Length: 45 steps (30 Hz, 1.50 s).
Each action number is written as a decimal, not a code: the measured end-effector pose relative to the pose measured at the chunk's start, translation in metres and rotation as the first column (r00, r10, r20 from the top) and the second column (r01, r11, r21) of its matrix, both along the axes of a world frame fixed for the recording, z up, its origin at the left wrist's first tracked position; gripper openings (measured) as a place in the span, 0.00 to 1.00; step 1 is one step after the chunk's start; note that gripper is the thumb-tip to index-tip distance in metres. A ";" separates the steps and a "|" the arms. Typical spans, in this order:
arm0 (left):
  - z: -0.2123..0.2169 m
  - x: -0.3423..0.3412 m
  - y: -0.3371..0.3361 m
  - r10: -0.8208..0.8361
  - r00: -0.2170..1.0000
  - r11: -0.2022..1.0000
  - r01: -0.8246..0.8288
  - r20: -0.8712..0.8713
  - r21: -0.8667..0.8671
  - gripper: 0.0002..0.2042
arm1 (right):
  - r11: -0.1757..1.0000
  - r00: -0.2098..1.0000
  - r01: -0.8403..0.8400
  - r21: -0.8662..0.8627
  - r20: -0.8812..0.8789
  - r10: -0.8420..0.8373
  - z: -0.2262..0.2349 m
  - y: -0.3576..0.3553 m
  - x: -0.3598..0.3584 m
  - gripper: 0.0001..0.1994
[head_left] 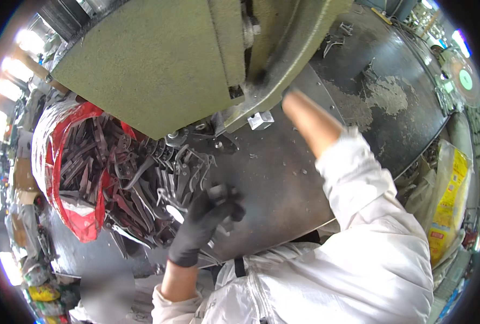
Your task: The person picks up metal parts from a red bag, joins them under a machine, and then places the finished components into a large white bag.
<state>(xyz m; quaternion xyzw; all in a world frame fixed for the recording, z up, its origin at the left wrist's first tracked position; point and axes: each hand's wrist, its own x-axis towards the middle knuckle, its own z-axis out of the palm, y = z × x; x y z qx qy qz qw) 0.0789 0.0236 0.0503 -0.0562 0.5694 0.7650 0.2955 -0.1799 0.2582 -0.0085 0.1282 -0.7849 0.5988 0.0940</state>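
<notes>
In a black glove, my left hand [202,218] is above the dark metal tabletop, just right of a heap of metal levers [142,189]. Its fingers are curled and blurred; a small grey piece shows at them, too unclear to name. My right forearm reaches up to the green machine [159,59]. Only a dark sliver of glove shows past that wrist, and the machine's curved edge hides the hand and fingers. Below this edge, left of the right wrist, is a small shiny metal block [260,121].
A red-and-white sack [83,224], full of dark levers, lies open on the left. Small bits are scattered on the metal tabletop [272,189]. A few loose metal parts [334,43] lie at the far right. A yellow-and-clear bag [448,200] stands beyond the table's right edge.
</notes>
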 end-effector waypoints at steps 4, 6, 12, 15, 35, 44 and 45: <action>-0.069 -0.030 -0.004 0.126 0.980 0.992 -0.128 -0.153 -0.004 0.20 | 0.942 0.998 0.063 0.330 -0.047 -0.051 -0.016 -0.045 -0.049 0.14; -0.123 -0.028 -0.066 -0.733 0.350 0.346 -0.546 -0.584 -0.763 0.12 | 0.873 0.996 0.076 0.483 -0.078 -0.044 -0.022 -0.007 -0.057 0.14; -0.093 -0.075 -0.073 -0.369 0.776 0.480 -0.313 -0.512 -0.820 0.15 | 0.756 0.981 0.191 0.626 -0.140 -0.132 -0.034 0.086 -0.021 0.15; -0.086 -0.093 -0.072 -0.383 0.665 0.487 -0.445 -0.642 -0.751 0.19 | 0.969 0.980 0.109 0.220 0.138 -0.141 -0.017 0.076 0.041 0.19; -0.067 -0.084 -0.039 -0.701 0.486 0.207 -0.562 -0.522 -0.801 0.17 | 0.907 0.838 -0.160 -0.390 0.432 0.334 0.027 -0.051 0.175 0.20; -0.027 -0.081 -0.010 -0.076 0.947 0.836 -0.110 -0.313 -0.537 0.16 | 0.975 0.821 -0.102 -0.199 0.537 0.196 0.031 -0.043 0.179 0.18; -0.020 -0.081 -0.007 -0.197 0.920 0.709 -0.106 -0.340 -0.697 0.15 | 0.982 0.824 -0.085 -0.169 0.543 0.165 0.025 -0.040 0.176 0.18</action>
